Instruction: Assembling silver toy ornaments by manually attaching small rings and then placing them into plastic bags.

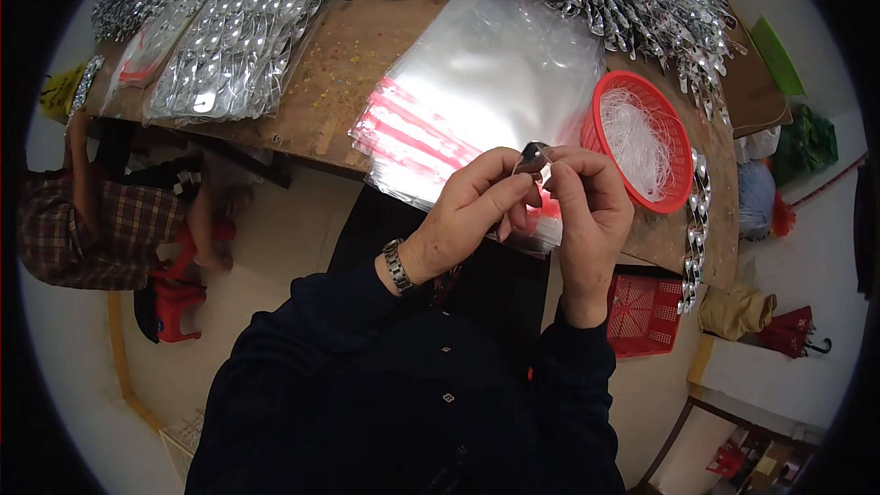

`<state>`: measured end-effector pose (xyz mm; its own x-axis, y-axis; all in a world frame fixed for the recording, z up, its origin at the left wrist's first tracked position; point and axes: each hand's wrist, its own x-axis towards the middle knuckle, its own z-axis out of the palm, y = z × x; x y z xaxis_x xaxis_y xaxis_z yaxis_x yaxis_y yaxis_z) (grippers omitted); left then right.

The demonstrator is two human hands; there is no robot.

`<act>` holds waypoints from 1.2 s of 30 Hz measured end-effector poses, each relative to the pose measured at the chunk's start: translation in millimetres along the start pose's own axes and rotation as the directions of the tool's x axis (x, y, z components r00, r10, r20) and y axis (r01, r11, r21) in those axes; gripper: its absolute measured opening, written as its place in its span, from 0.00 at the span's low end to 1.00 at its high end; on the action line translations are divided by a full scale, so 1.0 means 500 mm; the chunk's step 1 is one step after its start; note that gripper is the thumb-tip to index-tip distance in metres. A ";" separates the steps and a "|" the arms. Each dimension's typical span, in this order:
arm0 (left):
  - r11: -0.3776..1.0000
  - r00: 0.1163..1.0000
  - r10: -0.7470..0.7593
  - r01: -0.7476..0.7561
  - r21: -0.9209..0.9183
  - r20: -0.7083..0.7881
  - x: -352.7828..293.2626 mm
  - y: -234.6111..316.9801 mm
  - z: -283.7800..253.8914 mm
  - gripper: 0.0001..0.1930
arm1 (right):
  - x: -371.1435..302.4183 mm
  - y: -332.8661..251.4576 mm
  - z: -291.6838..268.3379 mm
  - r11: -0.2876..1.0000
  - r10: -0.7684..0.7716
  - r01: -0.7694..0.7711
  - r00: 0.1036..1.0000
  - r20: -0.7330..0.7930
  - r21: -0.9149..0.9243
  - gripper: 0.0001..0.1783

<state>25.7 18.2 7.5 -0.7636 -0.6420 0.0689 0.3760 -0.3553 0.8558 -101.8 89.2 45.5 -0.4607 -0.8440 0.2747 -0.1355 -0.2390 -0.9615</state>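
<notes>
My left hand (472, 206) and my right hand (588, 202) meet over the near edge of a stack of clear plastic bags (495, 64) with red-and-white printed ends. Between both hands' fingertips is a small shiny dark-silver piece (533, 152). Something thin and pale, like clear thread, shows beside it, too fine to make out fully. Both hands are closed in a pinch. Just right of my right hand stands a round red plastic basket (682, 151) holding a tangle of clear white thread (637, 142).
Silver teardrop strands (642, 0) heap along the table's (335, 55) far side. Bagged silver strands (229, 46) lie left, and one strand (698, 229) hangs over the right edge. Below is a red crate (646, 312). A person in plaid (101, 229) sits at left near a red stool (174, 307).
</notes>
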 end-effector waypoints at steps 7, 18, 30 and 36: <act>0.999 1.000 0.012 -0.012 -0.034 -0.016 0.000 -0.007 -0.012 0.13 | -0.008 -0.014 -0.003 1.000 0.025 -0.026 0.999 -0.044 -0.010 0.01; 0.998 1.000 -0.015 0.015 -0.058 0.000 -0.001 -0.008 -0.016 0.18 | -0.014 -0.024 -0.001 0.993 0.121 -0.121 0.993 0.001 -0.006 0.02; 0.999 1.000 -0.015 0.015 -0.043 -0.001 -0.002 -0.011 -0.013 0.15 | -0.014 -0.028 0.002 0.984 0.169 -0.170 0.985 0.032 0.047 0.02; 1.000 1.000 -0.009 0.009 -0.009 -0.011 -0.004 -0.008 -0.009 0.12 | -0.013 -0.022 -0.001 0.984 0.173 -0.174 0.985 0.025 0.048 0.02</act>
<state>27.9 18.1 1.5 -0.7613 -0.6460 0.0556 0.3736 -0.3670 0.8519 -97.7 97.5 54.2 -0.4550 -0.8844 0.1038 -0.0108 -0.1110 -0.9938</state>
